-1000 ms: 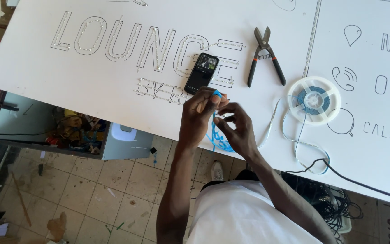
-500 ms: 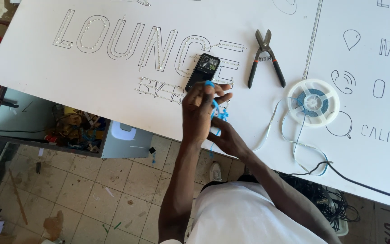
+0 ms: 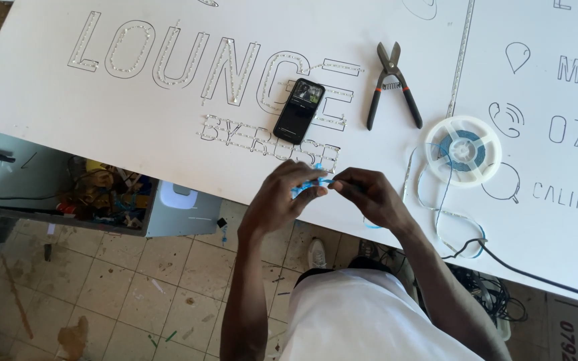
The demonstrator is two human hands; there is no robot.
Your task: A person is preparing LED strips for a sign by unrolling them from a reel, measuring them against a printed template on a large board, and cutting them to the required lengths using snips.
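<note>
I see a blue strip [image 3: 310, 182] pinched between both hands at the near edge of the white board [image 3: 135, 140]. My left hand [image 3: 287, 194] curls shut on it; my right hand [image 3: 368, 194] grips its other end. A phone [image 3: 298, 110] lies just beyond the left hand, snips [image 3: 392, 83] and a reel [image 3: 463, 149] beyond the right.

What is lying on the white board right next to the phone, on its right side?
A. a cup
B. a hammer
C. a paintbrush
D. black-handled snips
D: the black-handled snips lie on the board just right of the phone, above the reel.
</note>
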